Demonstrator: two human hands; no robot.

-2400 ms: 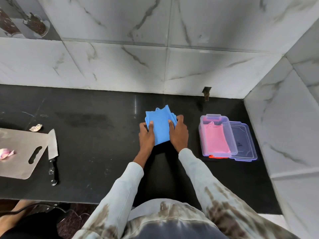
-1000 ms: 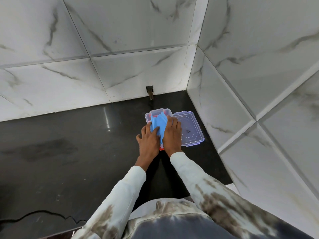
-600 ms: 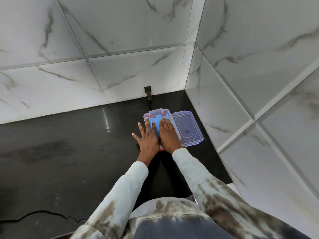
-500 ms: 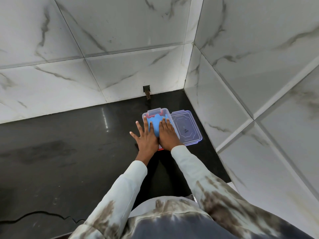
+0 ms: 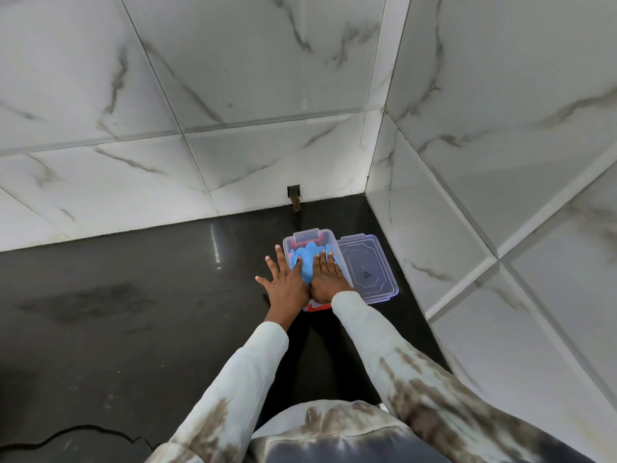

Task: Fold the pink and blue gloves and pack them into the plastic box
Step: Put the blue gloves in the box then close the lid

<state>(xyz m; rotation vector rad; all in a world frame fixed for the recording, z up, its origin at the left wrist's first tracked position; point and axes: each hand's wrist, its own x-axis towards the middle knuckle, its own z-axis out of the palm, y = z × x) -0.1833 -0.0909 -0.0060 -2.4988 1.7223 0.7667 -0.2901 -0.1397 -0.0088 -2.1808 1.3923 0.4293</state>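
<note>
Blue glove (image 5: pixel 307 262) sits soft and springy inside the plastic box (image 5: pixel 334 242), so I press it flat with my left hand (image 5: pixel 286 286) and right hand (image 5: pixel 329 277), fingers straight, mid-fold.

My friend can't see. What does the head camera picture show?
Two hands, left hand and right hand, press a folded blue glove flat into a clear plastic box on a black counter. The box's lid lies beside it, near white marble walls.
</note>
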